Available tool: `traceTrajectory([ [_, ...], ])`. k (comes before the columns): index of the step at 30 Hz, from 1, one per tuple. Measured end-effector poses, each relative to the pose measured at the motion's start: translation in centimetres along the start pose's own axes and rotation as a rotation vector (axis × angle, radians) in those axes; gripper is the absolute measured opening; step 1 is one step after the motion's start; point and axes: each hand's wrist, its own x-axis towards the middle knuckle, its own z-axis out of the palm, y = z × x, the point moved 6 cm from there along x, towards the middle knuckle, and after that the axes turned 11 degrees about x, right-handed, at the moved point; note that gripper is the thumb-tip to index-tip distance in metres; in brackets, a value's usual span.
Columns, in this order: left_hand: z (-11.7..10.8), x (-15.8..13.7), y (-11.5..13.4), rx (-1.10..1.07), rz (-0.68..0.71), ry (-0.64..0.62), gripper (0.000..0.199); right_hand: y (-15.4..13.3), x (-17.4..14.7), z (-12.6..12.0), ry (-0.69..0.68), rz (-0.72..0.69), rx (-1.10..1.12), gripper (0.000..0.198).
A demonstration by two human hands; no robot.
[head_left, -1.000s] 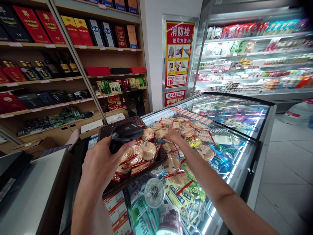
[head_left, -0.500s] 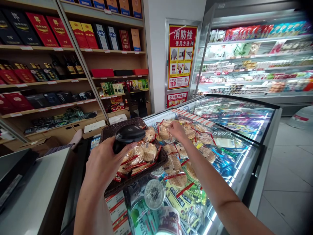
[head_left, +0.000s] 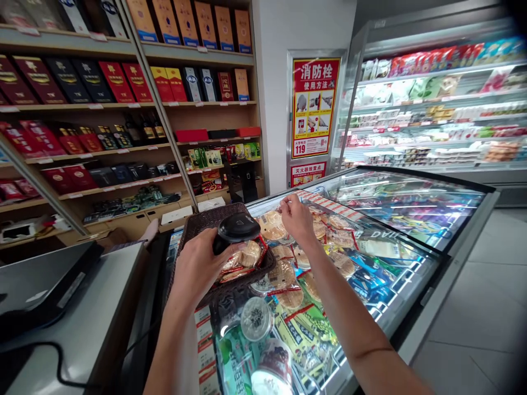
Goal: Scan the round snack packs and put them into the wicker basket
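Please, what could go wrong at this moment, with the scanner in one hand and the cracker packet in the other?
1. The right hand pinches a cracker packet only by its edge, so it might slip onto the glass freezer lid.
2. The left hand holds the scanner right over the wicker basket; a bump could perhaps scatter its crackers.
3. Loose packets lie on the sloping lid and may slide.

wooden shelves, white wall, tiled floor
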Motion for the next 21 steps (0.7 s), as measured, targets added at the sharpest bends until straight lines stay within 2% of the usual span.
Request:
traceTrajectory([
  [5,-0.2,-0.9,-0.2,0.042,-0.065,-0.015,0.043,-0.4,-0.7,-0.2,-0.056,-0.016,0.099,0.019],
  [8,-0.5,-1.4,-0.3,0.074,-0.085,-0.014,0.042,-0.4,-0.5,0.6,-0.085,-0.030,0.129,0.018],
  [12,-0.9,-2.7,-1.0,0.054,-0.191,-0.017,0.046,-0.1,-0.3,3.9,-0.150,0.024,0.142,0.019],
  [14,-1.1,-3.8,-1.6,-0.011,-0.249,-0.016,0.051,0.0,-0.6,6.0,-0.245,0.074,0.195,0.020],
  [16,-1.3,-5.1,-2.1,-0.114,-0.296,-0.018,0.057,0.0,-1.1,7.3,-0.357,0.064,0.251,0.022],
  [18,-1.5,-6.6,-2.3,-0.255,-0.318,-0.036,0.062,0.3,-1.6,6.8,-0.387,0.000,0.230,0.024],
  [21,-1.7,-9.0,-2.0,-0.467,-0.313,-0.090,0.066,2.5,-2.9,3.7,-0.346,-0.049,0.054,0.026],
])
